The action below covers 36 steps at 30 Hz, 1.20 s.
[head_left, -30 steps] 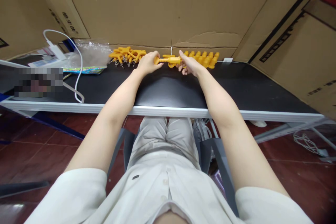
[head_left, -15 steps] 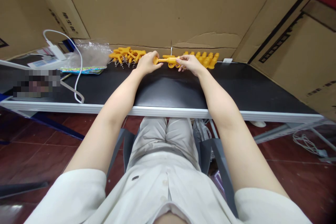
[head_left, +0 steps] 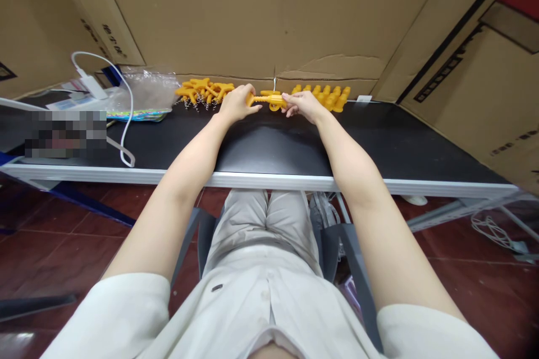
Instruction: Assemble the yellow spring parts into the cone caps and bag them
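Both hands hold one yellow plastic piece (head_left: 268,100) just above the far side of the black table (head_left: 261,146). My left hand (head_left: 236,104) is closed round its left end. My right hand (head_left: 302,105) pinches its right end with the fingers curled. A pile of yellow parts with small metal springs (head_left: 202,90) lies just left of my left hand. A row of yellow parts (head_left: 326,95) stands behind my right hand, against the cardboard wall.
Cardboard sheets (head_left: 269,11) wall in the table at the back and right. At the far left lie a clear plastic bag (head_left: 145,90), a white charger with its cable (head_left: 113,101) and some papers. My lap and a chair sit below the table's front edge.
My right hand has closed in on the right end of the yellow piece, and both hands with the piece have shifted slightly left. The view has tipped a little.
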### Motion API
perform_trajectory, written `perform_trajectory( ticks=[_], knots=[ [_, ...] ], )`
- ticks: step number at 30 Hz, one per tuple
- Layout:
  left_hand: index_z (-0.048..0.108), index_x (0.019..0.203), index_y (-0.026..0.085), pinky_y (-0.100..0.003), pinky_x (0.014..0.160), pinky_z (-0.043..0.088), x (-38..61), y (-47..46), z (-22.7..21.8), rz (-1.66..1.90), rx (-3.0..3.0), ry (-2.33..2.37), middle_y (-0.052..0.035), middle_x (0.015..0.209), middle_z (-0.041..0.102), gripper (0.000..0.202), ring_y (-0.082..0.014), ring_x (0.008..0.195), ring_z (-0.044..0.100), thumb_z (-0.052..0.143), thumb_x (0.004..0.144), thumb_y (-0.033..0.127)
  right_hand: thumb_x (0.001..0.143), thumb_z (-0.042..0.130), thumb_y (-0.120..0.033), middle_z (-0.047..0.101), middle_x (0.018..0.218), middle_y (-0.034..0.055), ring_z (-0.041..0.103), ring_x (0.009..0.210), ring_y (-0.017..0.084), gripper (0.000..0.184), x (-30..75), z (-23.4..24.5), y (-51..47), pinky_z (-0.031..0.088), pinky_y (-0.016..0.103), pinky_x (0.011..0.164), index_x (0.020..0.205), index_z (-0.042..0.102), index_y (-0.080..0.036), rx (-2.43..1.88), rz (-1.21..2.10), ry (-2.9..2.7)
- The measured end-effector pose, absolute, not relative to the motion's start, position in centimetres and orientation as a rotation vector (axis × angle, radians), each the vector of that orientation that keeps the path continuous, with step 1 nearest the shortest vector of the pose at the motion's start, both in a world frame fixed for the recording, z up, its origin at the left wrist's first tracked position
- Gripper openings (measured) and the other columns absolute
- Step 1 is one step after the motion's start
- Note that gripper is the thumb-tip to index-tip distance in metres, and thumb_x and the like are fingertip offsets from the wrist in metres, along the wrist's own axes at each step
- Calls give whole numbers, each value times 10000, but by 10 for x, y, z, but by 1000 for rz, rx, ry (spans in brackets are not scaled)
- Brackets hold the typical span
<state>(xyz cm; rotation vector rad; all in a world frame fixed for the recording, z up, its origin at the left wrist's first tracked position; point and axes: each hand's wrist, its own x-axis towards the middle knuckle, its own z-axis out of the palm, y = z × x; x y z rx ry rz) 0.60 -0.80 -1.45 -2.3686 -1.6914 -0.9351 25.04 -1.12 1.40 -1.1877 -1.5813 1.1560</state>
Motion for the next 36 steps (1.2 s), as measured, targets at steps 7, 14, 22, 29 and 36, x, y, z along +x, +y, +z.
perform_trajectory(
  ticks=[7,14,22,29,36],
  knots=[
    [661,1352,228,-476,1149,521,11,-14,-12,-942,-2336,-1691,-160,1335,715,458,-396,1330,682,841,948,349,1088,706,-568,693,617,17,639,478,133,428,250,12,-7,568,206,484,1157,720,-145,-1196,1241,-1501],
    [658,1371,251,-479,1155,516,11,-11,-13,-934,-2367,-1717,-143,1334,711,484,-398,1348,677,854,938,343,1123,656,-493,701,614,35,626,462,146,331,250,16,-12,536,216,476,1033,688,-176,-1267,1299,-1450],
    [630,1484,270,-511,1164,536,12,-16,-14,-944,-2391,-1706,-142,1395,715,573,-395,1359,678,784,932,272,1122,636,-335,763,793,48,726,635,129,192,244,19,-13,605,213,646,990,663,-198,-1191,1388,-1305],
    [426,1737,337,-553,1161,540,-7,-4,-18,-1091,-2342,-1718,-155,1561,645,927,-402,1359,662,682,852,233,1018,708,-167,769,1107,0,803,907,102,146,227,19,5,647,245,906,1104,610,-233,-1037,1146,-1209],
    [414,1751,226,-762,1345,228,-34,10,-34,-925,-2042,-2233,-189,1829,358,928,-417,1707,286,656,857,168,972,736,-216,649,1568,97,552,1566,260,339,208,10,16,521,451,1280,1300,662,-255,-1086,480,-1650]
  ],
)
